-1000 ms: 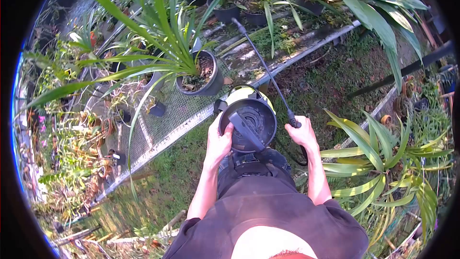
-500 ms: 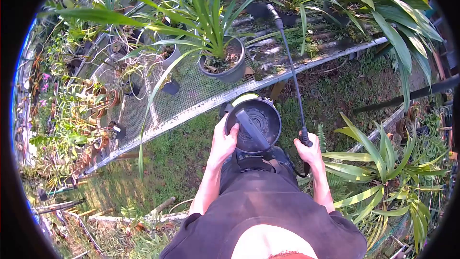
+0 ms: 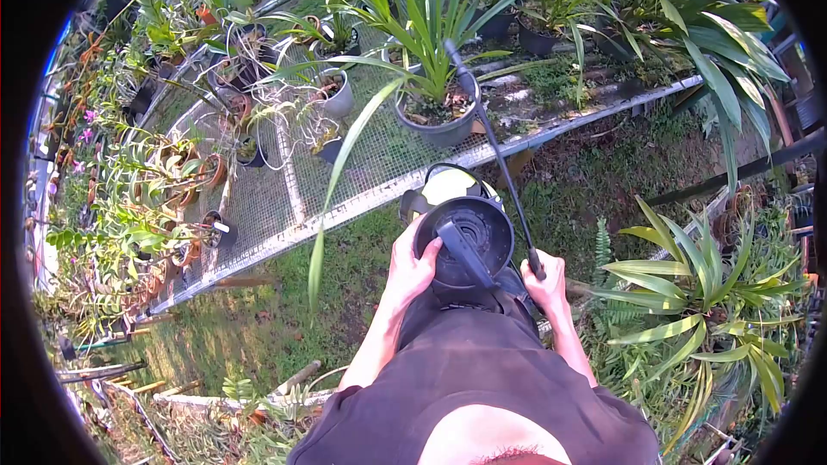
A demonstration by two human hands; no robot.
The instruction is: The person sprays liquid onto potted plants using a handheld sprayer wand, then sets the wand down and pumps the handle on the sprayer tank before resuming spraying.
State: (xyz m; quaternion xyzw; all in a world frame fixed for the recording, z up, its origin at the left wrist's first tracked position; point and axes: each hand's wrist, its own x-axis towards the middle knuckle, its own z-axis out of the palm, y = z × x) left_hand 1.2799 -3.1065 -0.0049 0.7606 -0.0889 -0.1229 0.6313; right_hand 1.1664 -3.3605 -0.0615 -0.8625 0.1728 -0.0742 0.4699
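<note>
A pump sprayer (image 3: 491, 237) with a round black funnel-shaped top and a bar handle is held close in front of my body. My left hand (image 3: 412, 265) is wrapped around its left rim, thumb over the edge by the bar handle. Part of a pale yellow-green surface (image 3: 450, 185) shows behind the top. My right hand (image 3: 546, 282) is closed around the grip of a long black spray wand (image 3: 503, 164). The wand slants up and left, its tip in front of a potted plant (image 3: 439, 129) with long strap leaves.
A wire-mesh bench (image 3: 362, 194) with a pale front edge runs diagonally ahead, carrying several potted plants. Broad leaves (image 3: 719, 86) hang over it at the right. A strap-leaved plant (image 3: 702, 284) stands near my right arm. Grass (image 3: 267, 319) covers the ground at left.
The wand has swung left, its tip now over the potted plant. My right hand has come in closer to the sprayer. More of the pale surface behind the black top shows.
</note>
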